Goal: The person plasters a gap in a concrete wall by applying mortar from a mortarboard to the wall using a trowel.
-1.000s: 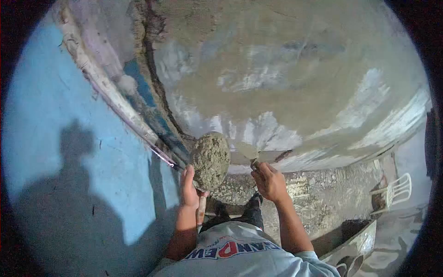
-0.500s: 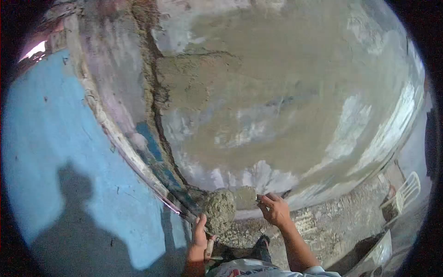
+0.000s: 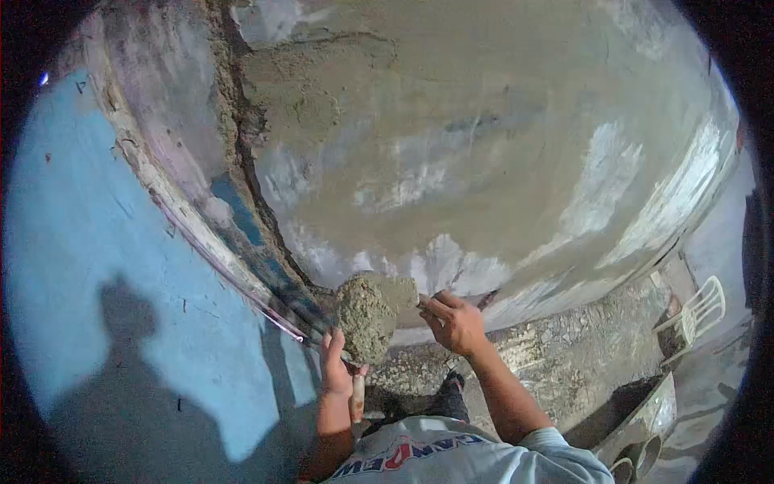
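Note:
My left hand [image 3: 337, 369] is at the lower middle, beside a lump of wet grey-brown mortar [image 3: 364, 319]; its thumb side touches the lump's lower left edge. A tool with a pale handle [image 3: 358, 397] is held in that hand, its blade hidden under the mortar. To the right, my right hand [image 3: 455, 323] pinches the edge of a flat, mortar-coated plate [image 3: 401, 294] that meets the lump. Beyond both hands rises a wall [image 3: 419, 185] with smeared mortar and whitish patches.
A blue wall [image 3: 97, 234] with a shadow on it fills the left side. A rough crack [image 3: 246, 161] runs down the mortared wall. At the right stand a white plastic chair [image 3: 700, 310] and a curved trough [image 3: 645, 419] on the floor.
Both hands, the mortar and the flat plate have shifted up and left in view. The camera view has tilted downward, so more of my shirt and of the trough shows.

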`<state>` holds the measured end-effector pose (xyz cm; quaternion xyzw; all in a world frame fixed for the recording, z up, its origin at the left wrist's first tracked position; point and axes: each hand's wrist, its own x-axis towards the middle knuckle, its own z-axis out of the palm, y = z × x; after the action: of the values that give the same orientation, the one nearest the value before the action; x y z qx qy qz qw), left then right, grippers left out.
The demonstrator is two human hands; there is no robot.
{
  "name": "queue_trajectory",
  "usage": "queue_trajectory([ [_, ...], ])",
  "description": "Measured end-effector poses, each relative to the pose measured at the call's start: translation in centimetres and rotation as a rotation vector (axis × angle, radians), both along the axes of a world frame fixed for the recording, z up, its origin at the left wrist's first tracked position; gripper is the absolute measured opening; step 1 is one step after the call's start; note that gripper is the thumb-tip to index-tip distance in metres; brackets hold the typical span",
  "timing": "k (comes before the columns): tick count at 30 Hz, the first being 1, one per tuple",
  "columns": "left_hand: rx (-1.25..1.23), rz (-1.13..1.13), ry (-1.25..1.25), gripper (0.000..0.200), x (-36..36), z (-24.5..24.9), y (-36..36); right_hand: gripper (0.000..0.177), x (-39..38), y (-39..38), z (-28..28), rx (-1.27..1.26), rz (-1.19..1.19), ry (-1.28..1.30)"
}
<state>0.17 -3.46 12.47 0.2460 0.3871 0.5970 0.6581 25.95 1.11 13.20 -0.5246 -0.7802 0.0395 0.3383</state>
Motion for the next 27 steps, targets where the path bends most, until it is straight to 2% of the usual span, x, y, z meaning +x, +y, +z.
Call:
queue_trajectory([
  [4, 0.055, -0.009, 0.014, 0.058, 0.0, -0.8, 0.5, 0.030, -0.4, -0.1, 0.6, -0.052, 0.031, 0.047],
  [7, -0.049, 0.086, 0.005, 0.061, 0.2, -1.8, 0.2, 0.030, -0.8, -0.4, 1.9, -0.139, -0.007, -0.082],
  [8, -0.067, 0.100, -0.028, 0.065, 0.2, -2.5, 0.4, 0.027, -0.8, -0.3, 1.7, -0.108, 0.025, -0.056],
  [11, -0.055, 0.167, -0.053, 0.060, 0.8, -0.2, 0.3, 0.027, -1.4, 0.1, 1.5, -0.033, 0.129, 0.000],
  [12, 0.007, 0.127, -0.057, 0.056, 0.5, 0.3, 0.1, 0.026, -1.6, -0.2, 2.7, -0.091, 0.158, 0.042],
  [13, -0.010, 0.161, -0.094, 0.054, 0.4, 0.5, 0.0, 0.026, -1.8, -0.5, 3.6, -0.138, 0.147, 0.017],
  [16, -0.040, 0.264, -0.180, 0.053, 0.5, 0.1, 0.3, 0.025, -2.1, 0.2, 4.6, -0.072, 0.220, 0.092],
  [17, -0.034, 0.314, -0.178, 0.054, 0.4, -0.2, 0.6, 0.025, -2.2, 0.4, 5.8, -0.060, 0.232, 0.111],
  [19, 0.070, 0.204, -0.161, 0.057, -0.7, 0.7, 0.5, 0.023, -2.5, 0.7, 8.2, -0.024, 0.214, 0.102],
  [20, -0.009, 0.323, -0.108, 0.057, -0.1, 1.7, 0.0, 0.022, -2.8, 0.9, 9.9, -0.006, 0.190, 0.078],
  [23, -0.007, 0.264, -0.199, 0.059, -1.3, -1.2, 1.1, 0.022, -3.3, 2.0, 15.4, 0.067, 0.152, 0.008],
  [26, -0.009, 0.266, -0.148, 0.072, -1.3, -0.3, 0.7, 0.020, -3.3, 3.1, 21.1, 0.142, 0.117, -0.024],
  [27, -0.030, 0.296, -0.131, 0.065, -1.0, -0.4, 0.6, 0.019, -3.4, 3.2, 23.1, 0.174, 0.113, -0.009],
])
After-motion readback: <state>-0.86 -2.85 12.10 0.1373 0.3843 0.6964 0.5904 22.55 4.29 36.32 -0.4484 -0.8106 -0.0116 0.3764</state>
